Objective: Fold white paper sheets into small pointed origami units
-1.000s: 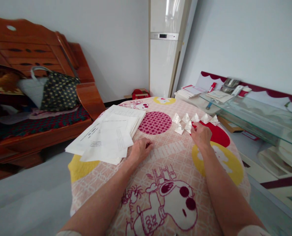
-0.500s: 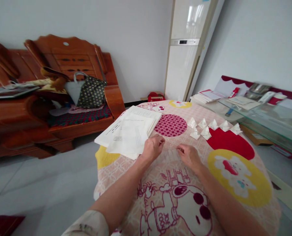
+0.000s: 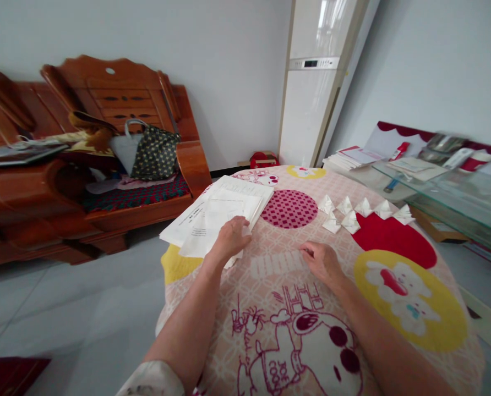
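My left hand [image 3: 230, 237] is over the right side of a stack of printed white paper sheets [image 3: 206, 217], its thumb apart from the fingers. It seems to touch the top sheet, though the contact cannot be made out for sure. To the right, my right hand [image 3: 320, 260] rests on the patterned tablecloth [image 3: 270, 302] with its fingers curled in, and nothing shows in them. Beyond it, several small folded white paper pieces [image 3: 345, 205] with pointed tops stand in two rows, some on the cloth's red patch.
At the right is a glass-topped stand [image 3: 435, 190] with papers, a metal bowl [image 3: 446, 144] and small items. A wooden sofa [image 3: 138, 206] at the left bears a dark patterned bag [image 3: 157, 153]. A tall white cabinet-like appliance [image 3: 309, 110] stands in the corner.
My left hand has moved left from the cloth onto the paper stack and its fingers have opened out. My right hand stays in nearly the same place, still curled.
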### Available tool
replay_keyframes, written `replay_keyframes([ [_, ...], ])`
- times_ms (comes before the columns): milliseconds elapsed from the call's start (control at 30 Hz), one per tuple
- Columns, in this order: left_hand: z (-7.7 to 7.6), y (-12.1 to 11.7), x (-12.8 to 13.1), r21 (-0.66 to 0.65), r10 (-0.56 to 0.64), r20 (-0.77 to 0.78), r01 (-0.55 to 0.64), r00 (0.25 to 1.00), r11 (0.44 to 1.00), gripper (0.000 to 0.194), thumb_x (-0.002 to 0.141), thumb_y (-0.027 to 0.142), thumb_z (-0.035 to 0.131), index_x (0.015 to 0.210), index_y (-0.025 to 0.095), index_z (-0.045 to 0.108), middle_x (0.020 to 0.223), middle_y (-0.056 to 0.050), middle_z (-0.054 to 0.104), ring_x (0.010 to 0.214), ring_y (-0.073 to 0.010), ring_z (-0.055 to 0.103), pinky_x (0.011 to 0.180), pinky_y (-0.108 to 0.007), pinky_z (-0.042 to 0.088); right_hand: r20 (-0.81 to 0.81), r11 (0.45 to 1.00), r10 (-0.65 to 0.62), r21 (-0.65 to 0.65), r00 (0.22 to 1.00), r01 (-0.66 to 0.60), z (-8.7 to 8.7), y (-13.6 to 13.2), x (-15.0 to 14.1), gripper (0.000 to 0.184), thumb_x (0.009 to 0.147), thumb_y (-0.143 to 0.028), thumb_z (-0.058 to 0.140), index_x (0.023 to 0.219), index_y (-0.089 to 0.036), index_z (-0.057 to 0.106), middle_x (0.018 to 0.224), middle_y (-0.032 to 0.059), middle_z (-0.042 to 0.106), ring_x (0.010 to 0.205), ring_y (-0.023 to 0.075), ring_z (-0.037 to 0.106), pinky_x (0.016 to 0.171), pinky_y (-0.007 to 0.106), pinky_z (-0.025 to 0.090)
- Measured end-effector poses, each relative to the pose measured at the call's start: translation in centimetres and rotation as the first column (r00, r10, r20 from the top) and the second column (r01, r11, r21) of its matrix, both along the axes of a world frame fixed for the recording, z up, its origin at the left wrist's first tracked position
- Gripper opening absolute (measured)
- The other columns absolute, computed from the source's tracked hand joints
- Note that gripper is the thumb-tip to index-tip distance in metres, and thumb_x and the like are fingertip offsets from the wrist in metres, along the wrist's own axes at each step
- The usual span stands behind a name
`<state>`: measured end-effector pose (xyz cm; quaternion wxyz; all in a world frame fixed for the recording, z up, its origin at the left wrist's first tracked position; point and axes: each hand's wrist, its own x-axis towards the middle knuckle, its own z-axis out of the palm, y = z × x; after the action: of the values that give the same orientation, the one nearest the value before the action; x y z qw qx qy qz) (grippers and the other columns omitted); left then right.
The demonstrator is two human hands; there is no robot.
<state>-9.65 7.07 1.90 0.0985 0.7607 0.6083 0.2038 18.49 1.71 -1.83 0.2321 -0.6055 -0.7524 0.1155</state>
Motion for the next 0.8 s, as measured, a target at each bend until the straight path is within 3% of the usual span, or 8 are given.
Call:
replay_keyframes([
  [100, 0.5, 0.0, 0.2, -0.022, 0.074, -0.035, -0.075, 0.997, 0.997, 0.024, 0.083, 0.020, 0.059, 0.102, 0.015, 0.072, 0.111, -0.011, 0.073, 0.107, -0.0266, 0.067, 0.094, -0.034, 0.050, -0.005, 1.000, 0.003, 0.000, 1.000, -0.003, -0.1, 0.0, 0.0, 0.023, 0.088, -0.020, 0.053, 0.088, -0.017, 0.075, 0.074, 0.0062, 0.073, 0.066, 0.0179, 0.063, 0.063, 0.026, 0.039],
  [333, 1.5, -0.4, 0.3, 0.040, 0.231, -0.071, -0.229, 0.970, 0.973, 0.038, 0.087, 0.010, 0.047, 0.114, 0.019, 0.073, 0.108, -0.010, 0.074, 0.099, -0.0247, 0.068, 0.082, -0.032, 0.048, -0.022, 1.000, 0.014, 0.019, 1.000, -0.013, 0.1, -0.2, -0.2, 0.020, 0.086, -0.016, 0.054, 0.084, -0.016, 0.073, 0.074, 0.0058, 0.073, 0.067, 0.0164, 0.061, 0.063, 0.025, 0.037],
  [400, 2.0, -0.6, 0.5, 0.154, 0.267, 0.038, -0.270, 0.963, 0.950, 0.034, 0.090, 0.015, 0.047, 0.110, 0.018, 0.075, 0.100, -0.010, 0.075, 0.095, -0.0246, 0.067, 0.078, -0.031, 0.047, -0.029, 0.999, 0.011, 0.050, 1.000, -0.010, 0.1, -0.4, -0.4, 0.019, 0.086, -0.016, 0.054, 0.079, -0.016, 0.071, 0.070, 0.0048, 0.070, 0.064, 0.0156, 0.059, 0.061, 0.025, 0.037],
  [467, 2.5, -1.0, 1.1, 0.311, 0.236, 0.245, -0.307, 0.940, 0.900, 0.031, 0.092, 0.023, 0.050, 0.107, 0.016, 0.076, 0.089, -0.009, 0.074, 0.085, -0.0221, 0.065, 0.075, -0.030, 0.046, -0.038, 0.994, 0.009, 0.109, 0.999, -0.005, 0.1, -0.5, -0.6, 0.018, 0.087, -0.017, 0.054, 0.078, -0.017, 0.070, 0.069, 0.0042, 0.068, 0.063, 0.0155, 0.058, 0.061, 0.025, 0.039],
  [533, 2.6, -1.5, 2.0, 0.356, 0.160, 0.486, -0.361, 0.859, 0.862, 0.032, 0.092, 0.028, 0.051, 0.110, 0.015, 0.075, 0.078, -0.005, 0.070, 0.069, -0.0164, 0.059, 0.066, -0.027, 0.044, -0.068, 0.983, 0.023, 0.184, 0.997, -0.010, 0.1, -0.6, -0.8, 0.015, 0.087, -0.018, 0.056, 0.090, -0.017, 0.071, 0.074, 0.0049, 0.069, 0.066, 0.0169, 0.061, 0.065, 0.026, 0.044],
  [633, 1.9, -2.3, 4.0, 0.227, 0.025, 0.728, -0.275, 0.686, 0.934, 0.034, 0.089, 0.030, 0.054, 0.113, 0.015, 0.074, 0.070, -0.001, 0.066, 0.059, -0.0128, 0.053, 0.057, -0.024, 0.039, -0.121, 0.954, 0.087, 0.295, 0.989, -0.048, 0.3, -0.9, -1.4, 0.036, 0.084, -0.018, 0.063, 0.120, -0.016, 0.066, 0.095, 0.0093, 0.072, 0.083, 0.0219, 0.067, 0.077, 0.032, 0.053],
  [700, 1.0, -2.6, 5.3, 0.143, -0.010, 0.815, -0.185, 0.580, 0.972, 0.035, 0.087, 0.031, 0.057, 0.113, 0.015, 0.073, 0.073, -0.001, 0.067, 0.059, -0.0125, 0.053, 0.055, -0.024, 0.040, -0.118, 0.931, 0.171, 0.346, 0.978, -0.121, 0.6, -1.2, -1.8, 0.055, 0.082, -0.017, 0.067, 0.136, -0.018, 0.056, 0.116, 0.0128, 0.070, 0.105, 0.0258, 0.067, 0.091, 0.037, 0.054],
  [800, -0.1, -2.7, 6.5, 0.096, -0.020, 0.867, -0.129, 0.497, 0.987, 0.035, 0.086, 0.033, 0.058, 0.113, 0.015, 0.072, 0.078, -0.003, 0.070, 0.062, -0.0136, 0.057, 0.056, -0.024, 0.043, -0.048, 0.909, 0.263, 0.346, 0.964, -0.231, 1.1, -1.8, -2.4, 0.074, 0.077, -0.018, 0.074, 0.146, -0.021, 0.047, 0.146, 0.0163, 0.053, 0.132, 0.0303, 0.054, 0.105, 0.045, 0.050],
])
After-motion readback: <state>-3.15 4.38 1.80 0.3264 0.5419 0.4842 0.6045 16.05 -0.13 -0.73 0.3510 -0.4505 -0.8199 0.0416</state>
